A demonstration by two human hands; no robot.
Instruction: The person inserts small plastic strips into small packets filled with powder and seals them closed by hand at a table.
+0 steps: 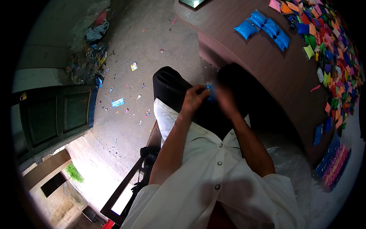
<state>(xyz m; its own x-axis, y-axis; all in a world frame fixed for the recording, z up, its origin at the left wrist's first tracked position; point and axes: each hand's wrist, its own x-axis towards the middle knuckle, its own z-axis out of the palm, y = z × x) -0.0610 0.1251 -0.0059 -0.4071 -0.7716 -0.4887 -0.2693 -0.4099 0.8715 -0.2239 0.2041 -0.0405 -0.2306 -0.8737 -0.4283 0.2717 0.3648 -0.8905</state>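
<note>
My left hand (195, 100) is closed in a pinch, above my dark-trousered lap. Between its fingertips is the edge of a small blue packet (209, 87). Right beside the packet is my right hand (225, 100), smeared by motion, so its fingers cannot be made out. Part of the packet is hidden by the hands. On the table to the right lies a group of several plump blue packets (271, 27).
The brown table (263, 61) curves along my right side. A big heap of colourful small packets (329, 49) covers its far right, with blue and pink strips (333, 165) below. Scraps litter the floor (129, 84); a dark green door (57, 114) stands left.
</note>
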